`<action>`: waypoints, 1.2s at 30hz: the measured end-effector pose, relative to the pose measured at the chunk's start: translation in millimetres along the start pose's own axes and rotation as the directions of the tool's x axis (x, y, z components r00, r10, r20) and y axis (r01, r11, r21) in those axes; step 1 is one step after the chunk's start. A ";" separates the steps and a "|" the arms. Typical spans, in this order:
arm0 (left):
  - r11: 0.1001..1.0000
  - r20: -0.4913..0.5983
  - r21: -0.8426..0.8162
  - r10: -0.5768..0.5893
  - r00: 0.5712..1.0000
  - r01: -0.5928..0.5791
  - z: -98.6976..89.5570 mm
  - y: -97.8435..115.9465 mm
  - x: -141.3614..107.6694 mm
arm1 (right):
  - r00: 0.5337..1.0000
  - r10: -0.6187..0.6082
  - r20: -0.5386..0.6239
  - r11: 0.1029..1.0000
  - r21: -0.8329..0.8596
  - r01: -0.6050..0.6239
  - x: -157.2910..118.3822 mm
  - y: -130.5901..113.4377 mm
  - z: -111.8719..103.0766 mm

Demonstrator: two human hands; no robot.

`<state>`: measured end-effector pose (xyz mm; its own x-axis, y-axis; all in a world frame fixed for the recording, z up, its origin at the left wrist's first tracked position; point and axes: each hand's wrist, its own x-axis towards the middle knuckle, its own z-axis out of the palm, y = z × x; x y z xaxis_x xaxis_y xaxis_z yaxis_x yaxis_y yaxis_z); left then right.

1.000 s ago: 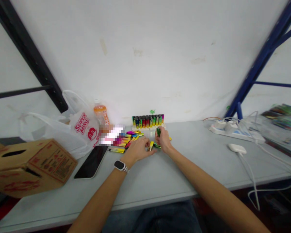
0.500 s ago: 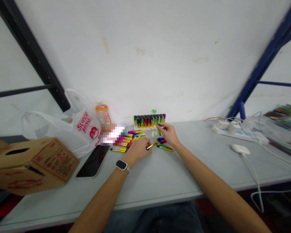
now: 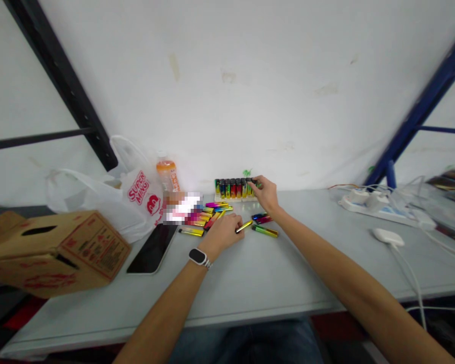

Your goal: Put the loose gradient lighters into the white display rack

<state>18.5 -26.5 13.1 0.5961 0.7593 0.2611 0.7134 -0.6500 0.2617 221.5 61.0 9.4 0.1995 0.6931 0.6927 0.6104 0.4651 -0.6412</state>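
Bright lighters [image 3: 233, 189] stand in a white rack [image 3: 233, 199] near the wall [image 3: 227, 116]. The right hand [image 3: 267, 194] is at its right end; I cannot tell if its fingers grip 1. The left hand [image 3: 227, 231] holds 1 gold lighter [image 3: 244, 226] over the worktop [image 3: 250, 278].

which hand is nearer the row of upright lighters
Right. The right hand is at the right end of the row of upright lighters; the left hand is farther off, on the near side, holding a gold lighter.
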 end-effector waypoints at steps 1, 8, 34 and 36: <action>1.000 -0.002 0.002 0.001 1.000 -0.001 0.1 0.0 -0.1 | 1.000 -0.022 0.002 0.999 -0.045 0.022 3.8 3.2 3.3; 1.000 -0.015 0.000 0.009 1.000 -0.009 4.5 -2.5 -1.2 | 0.998 -0.007 0.070 0.956 -0.292 0.027 10.7 12.7 18.5; 0.950 -0.285 -0.313 -0.110 0.952 0.016 1.2 -12.7 10.0 | 0.984 0.077 0.160 0.793 -0.609 0.036 2.0 -3.7 12.0; 0.937 -0.340 -0.350 -0.138 0.930 0.012 2.9 -16.3 11.8 | 0.987 0.047 0.151 0.799 -0.600 0.054 0.0 -8.2 12.3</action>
<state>15.0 -6.9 9.2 0.3306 0.7861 0.5223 0.5461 -0.6107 0.5735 207.1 63.9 10.5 0.1097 0.7896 0.6037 0.9578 0.0784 -0.2766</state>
